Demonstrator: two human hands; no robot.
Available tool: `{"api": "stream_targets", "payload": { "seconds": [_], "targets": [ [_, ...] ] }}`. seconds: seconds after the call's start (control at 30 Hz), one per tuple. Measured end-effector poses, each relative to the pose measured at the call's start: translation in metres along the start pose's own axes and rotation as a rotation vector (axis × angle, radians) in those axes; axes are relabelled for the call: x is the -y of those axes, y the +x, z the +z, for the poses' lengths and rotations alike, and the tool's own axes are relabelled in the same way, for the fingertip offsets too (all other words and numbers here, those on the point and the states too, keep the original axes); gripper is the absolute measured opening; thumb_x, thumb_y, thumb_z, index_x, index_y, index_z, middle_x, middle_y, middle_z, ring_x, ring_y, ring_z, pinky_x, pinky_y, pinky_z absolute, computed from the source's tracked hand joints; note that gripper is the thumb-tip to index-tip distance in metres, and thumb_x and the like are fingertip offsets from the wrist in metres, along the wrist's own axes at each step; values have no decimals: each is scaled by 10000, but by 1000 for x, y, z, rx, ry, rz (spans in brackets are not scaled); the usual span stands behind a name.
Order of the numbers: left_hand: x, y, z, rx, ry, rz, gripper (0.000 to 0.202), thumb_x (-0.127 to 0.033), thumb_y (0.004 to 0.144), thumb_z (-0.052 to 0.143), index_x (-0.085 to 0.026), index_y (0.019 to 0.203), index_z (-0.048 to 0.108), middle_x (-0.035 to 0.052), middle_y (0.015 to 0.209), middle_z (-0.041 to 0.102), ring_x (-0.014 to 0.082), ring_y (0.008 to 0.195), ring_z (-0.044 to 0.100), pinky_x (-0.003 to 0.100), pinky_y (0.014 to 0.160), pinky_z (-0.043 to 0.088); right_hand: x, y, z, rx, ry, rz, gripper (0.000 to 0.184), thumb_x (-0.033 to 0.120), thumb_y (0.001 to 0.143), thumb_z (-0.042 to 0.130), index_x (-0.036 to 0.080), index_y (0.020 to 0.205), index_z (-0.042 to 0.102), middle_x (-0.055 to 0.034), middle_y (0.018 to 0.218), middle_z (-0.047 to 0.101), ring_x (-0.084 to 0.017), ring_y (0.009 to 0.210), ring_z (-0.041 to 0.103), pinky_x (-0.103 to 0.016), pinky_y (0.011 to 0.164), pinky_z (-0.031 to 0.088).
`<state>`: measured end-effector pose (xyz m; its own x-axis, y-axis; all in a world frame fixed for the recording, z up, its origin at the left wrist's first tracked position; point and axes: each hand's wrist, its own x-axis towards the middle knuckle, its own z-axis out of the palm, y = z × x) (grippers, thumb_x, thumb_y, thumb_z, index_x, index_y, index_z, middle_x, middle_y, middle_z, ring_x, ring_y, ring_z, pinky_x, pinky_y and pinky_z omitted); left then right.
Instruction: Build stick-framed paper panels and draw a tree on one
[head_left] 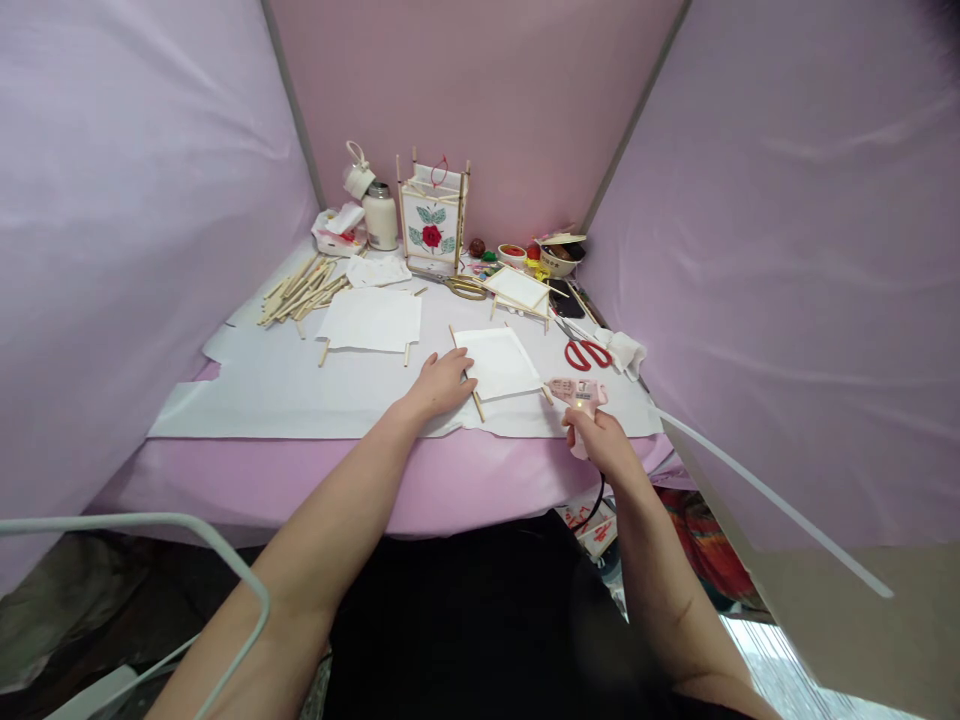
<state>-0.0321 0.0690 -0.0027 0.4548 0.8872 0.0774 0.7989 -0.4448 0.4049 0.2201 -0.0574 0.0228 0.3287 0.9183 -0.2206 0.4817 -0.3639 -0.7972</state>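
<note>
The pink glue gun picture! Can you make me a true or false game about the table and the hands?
1. The right hand holds the pink glue gun. True.

2. The left hand is wrapped around a bottle. False: it lies at the left edge of the white panel nearest the glue gun.

3. The red-handled scissors lie farther from the person than the glue gun. True.

4. The flower on the standing stick box is blue. False: it is red.

5. The loose stick pile is on the table's left side. True.
</note>
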Motion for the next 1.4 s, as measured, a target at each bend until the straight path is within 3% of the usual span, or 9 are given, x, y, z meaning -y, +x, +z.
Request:
{"api": "stream_targets", "payload": {
  "seconds": [0.33,0.53,0.8,0.93,1.03,1.13,1.27,1.33,1.4],
  "targets": [
    [0,1,1,2,7,-3,432,-316,925,487,-184,1326,583,133,1567,426,239,1451,393,515,1229,199,26,-8,-1,-5,85,-125,322,461,794,536,191,652,641,-2,593,621,-156,550,538,-273,552,402],
    [2,1,2,-4,7,11,433,-321,924,488,-178,1322,582,134,1561,434,249,1448,395,524,1225,204,33,1,15,165,43,-113,298,431,794,521,181,709,658,-13,638,650,-156,571,556,-261,539,393],
    [2,0,2,-13,4,17,418,-304,922,492,-175,1308,587,141,1553,444,238,1445,402,517,1225,205,31,16,28,226,-150,-126,370,428,808,504,183,555,617,-44,603,669,-174,591,575,-274,588,408],
    [2,-1,2,-11,1,14,405,-307,926,494,-177,1296,591,144,1554,442,235,1452,392,515,1226,202,32,18,28,200,-178,-141,395,429,822,501,191,519,590,-41,549,634,-181,578,569,-286,594,398],
    [2,0,2,-3,-7,13,400,-298,926,499,-175,1297,584,145,1555,439,228,1455,386,522,1224,203,33,16,22,83,-181,-169,402,444,842,475,198,544,584,-36,552,622,-184,591,571,-293,612,397],
    [1,0,-2,-8,-15,8,400,-283,922,515,-167,1301,576,148,1558,434,229,1461,374,519,1222,213,34,11,15,-39,-74,-193,402,484,839,480,197,581,594,-24,576,616,-175,585,556,-290,602,402],
    [-17,-11,-12,-132,-31,-48,434,-298,943,509,-118,1337,540,182,1546,431,265,1452,374,479,1207,265,29,10,18,-32,269,-229,386,535,809,532,175,798,668,-29,706,666,-163,624,563,-272,593,425],
    [-38,-27,-17,-233,-138,-85,380,-323,952,509,-120,1263,588,167,1384,587,267,1298,538,409,1118,397,27,10,28,18,446,-240,434,554,804,526,169,947,665,-48,773,691,-180,702,607,-269,632,459],
    [-62,-50,-18,-235,-263,-93,293,-376,961,497,-183,1125,644,113,1154,701,261,1068,652,393,973,492,29,8,42,101,601,-237,475,567,806,505,166,1022,642,-79,855,711,-207,799,651,-282,687,499]
  ]
}}
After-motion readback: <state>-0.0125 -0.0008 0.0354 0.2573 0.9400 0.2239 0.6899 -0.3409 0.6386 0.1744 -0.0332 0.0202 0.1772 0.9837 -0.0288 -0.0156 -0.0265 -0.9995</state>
